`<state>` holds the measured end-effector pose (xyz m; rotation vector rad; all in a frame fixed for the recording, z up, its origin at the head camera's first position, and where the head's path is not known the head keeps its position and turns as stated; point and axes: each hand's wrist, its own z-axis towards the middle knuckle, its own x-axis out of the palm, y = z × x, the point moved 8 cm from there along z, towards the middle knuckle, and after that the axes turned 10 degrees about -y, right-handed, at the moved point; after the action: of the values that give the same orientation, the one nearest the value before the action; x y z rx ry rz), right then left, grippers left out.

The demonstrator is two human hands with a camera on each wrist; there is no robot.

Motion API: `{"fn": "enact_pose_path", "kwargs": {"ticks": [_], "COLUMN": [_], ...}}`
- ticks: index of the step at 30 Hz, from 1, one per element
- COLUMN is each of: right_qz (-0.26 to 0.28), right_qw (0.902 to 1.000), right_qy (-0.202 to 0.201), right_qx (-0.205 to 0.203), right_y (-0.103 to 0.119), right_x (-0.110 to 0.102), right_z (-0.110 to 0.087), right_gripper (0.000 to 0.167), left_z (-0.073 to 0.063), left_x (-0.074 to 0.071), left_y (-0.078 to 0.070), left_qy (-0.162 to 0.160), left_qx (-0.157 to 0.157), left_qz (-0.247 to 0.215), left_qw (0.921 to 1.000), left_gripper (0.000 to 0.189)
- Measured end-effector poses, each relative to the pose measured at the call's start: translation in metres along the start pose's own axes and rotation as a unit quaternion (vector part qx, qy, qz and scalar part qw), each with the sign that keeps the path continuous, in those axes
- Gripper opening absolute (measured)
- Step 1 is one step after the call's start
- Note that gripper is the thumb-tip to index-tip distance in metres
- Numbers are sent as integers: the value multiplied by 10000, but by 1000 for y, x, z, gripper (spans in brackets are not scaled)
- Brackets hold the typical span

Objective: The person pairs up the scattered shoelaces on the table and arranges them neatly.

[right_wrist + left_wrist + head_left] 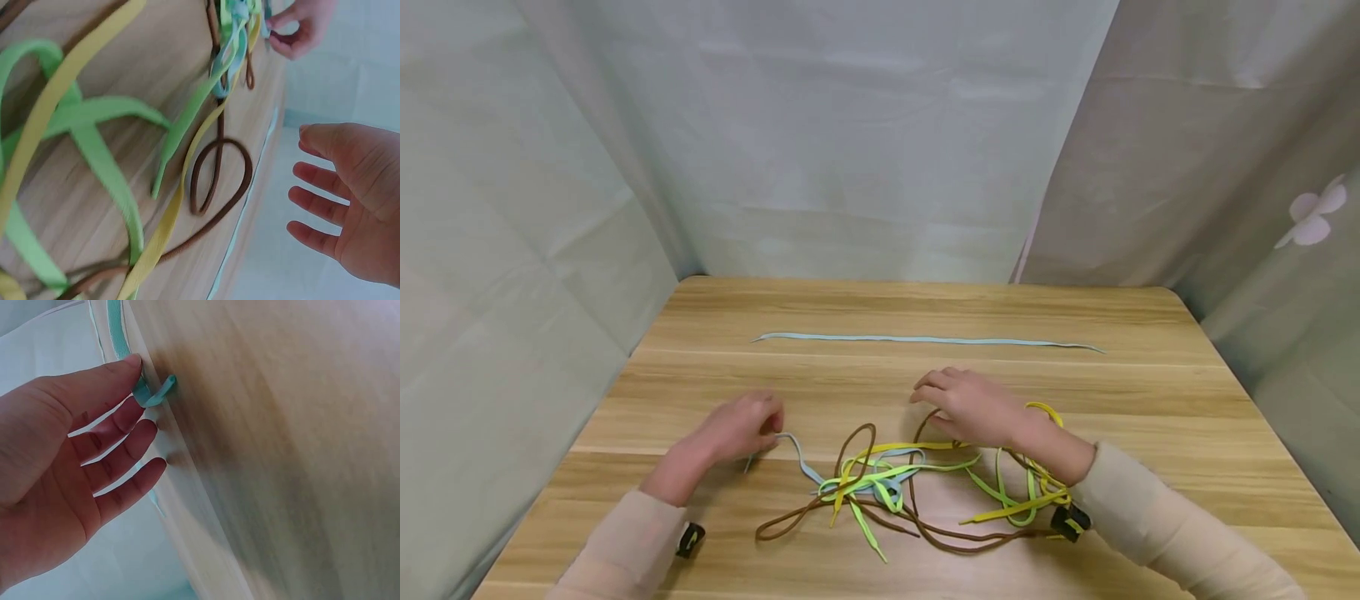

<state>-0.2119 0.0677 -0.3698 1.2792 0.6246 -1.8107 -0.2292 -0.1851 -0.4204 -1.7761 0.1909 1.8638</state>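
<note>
My left hand [741, 429] pinches a light blue shoelace [802, 462] near one end, between thumb and index finger. In the left wrist view, the short tail of this shoelace [164, 389] curls out past the fingertips. The rest of it runs into a tangle with a neon green shoelace [868, 529], a yellow shoelace [940, 446] and a brown shoelace [778, 527]. Above the tangle's far side hovers my right hand [977, 410], its fingers relaxed and holding nothing. Beneath that hand lies a brown loop [249, 165], apart from the fingers in the right wrist view.
Another light blue shoelace [925, 339] lies nearly straight across the back of the wooden table [715, 308]. More green and yellow laces spread under the right forearm. Pale curtains [850, 150] hang behind the table and along both sides.
</note>
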Motion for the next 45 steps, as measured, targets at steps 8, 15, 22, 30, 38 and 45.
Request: {"fn": "enact_pose_path", "kwargs": {"ticks": [8, 15, 22, 30, 38, 45], "right_qz": [67, 129, 381, 608, 1103, 1826], "right_qw": [9998, 9992, 9980, 9961, 9935, 9818], "right_qy": [-39, -97, -196, -270, 159, 361], "right_qx": [-168, -370, -474, -575, -214, 378], "right_y": [20, 37, 53, 68, 75, 74], "right_x": [6, 15, 29, 44, 61, 78], "right_z": [8, 19, 30, 41, 53, 60], "right_gripper": [29, 28, 27, 27, 27, 22], "left_z": [-1, 0, 4, 9, 8, 7], "left_x": [-1, -14, -37, -57, -70, -72], "left_y": [-1, -9, -27, -45, -58, -58], "left_qy": [-133, -335, -701, -1163, -1347, -1386], "left_qx": [62, 86, 405, 684, 842, 771], "left_qz": [13, -170, -269, -239, -210, -203], "left_qw": [9999, 9993, 9963, 9906, 9871, 9871], "left_gripper": [18, 18, 20, 18, 16, 15]}}
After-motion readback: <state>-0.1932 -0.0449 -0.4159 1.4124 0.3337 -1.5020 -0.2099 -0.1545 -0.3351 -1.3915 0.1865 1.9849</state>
